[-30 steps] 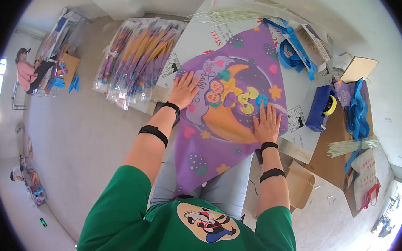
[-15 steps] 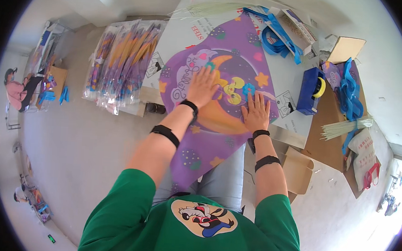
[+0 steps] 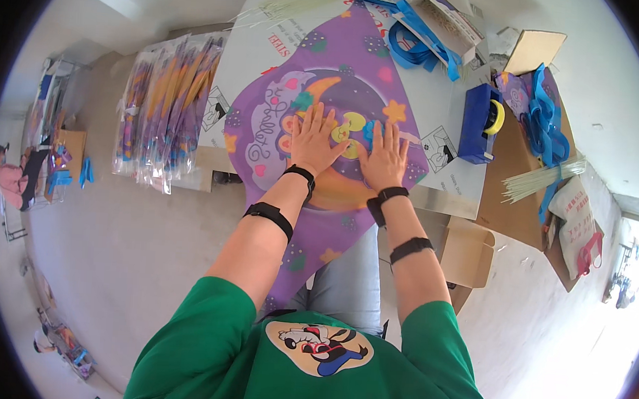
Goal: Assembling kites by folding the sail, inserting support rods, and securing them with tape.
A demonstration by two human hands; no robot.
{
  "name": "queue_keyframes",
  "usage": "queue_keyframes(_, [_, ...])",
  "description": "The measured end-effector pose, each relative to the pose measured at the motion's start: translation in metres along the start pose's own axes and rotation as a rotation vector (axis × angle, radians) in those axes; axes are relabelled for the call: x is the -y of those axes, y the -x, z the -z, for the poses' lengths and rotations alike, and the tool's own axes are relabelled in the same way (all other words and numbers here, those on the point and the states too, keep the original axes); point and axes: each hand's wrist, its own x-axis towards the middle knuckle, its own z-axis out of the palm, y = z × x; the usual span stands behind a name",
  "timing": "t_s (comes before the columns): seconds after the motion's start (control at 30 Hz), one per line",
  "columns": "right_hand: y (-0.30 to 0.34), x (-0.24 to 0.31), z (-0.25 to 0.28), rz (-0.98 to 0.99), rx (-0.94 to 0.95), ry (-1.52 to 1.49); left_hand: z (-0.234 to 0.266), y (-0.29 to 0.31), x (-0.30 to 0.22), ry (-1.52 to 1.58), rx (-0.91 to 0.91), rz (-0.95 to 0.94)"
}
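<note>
Hands lay flat and open, side by side, on a purple kite [image 3: 311, 221] with a moon and star print. The left hand [image 3: 313, 139] and the right hand [image 3: 384, 158] both pressed palm down on its middle, with fingers spread and gripping nothing. The kite was spread under them on a white worktop [image 3: 443, 97], and its lower tip hung over the edge toward the person's lap. Right of the right hand stood a blue tape dispenser [image 3: 479, 123], and farther right lay blue ribbons [image 3: 543, 125] and a bundle of thin pale sticks [image 3: 540, 180]. Left of the left hand, a row of packed kites [image 3: 164, 109] lay on the floor.
</note>
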Motion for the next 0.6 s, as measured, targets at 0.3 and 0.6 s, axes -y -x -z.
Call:
queue_keyframes(0.3, [0.008, -0.017, -0.010, -0.091, -0.031, 0.091, 0.001, 0.000, 0.003, -0.038, 0.027, -0.001])
queue_keyframes(0.6, [0.041, -0.114, 0.022, -0.352, -0.097, 0.215, 0.003, -0.003, 0.000, -0.058, 0.026, 0.014])
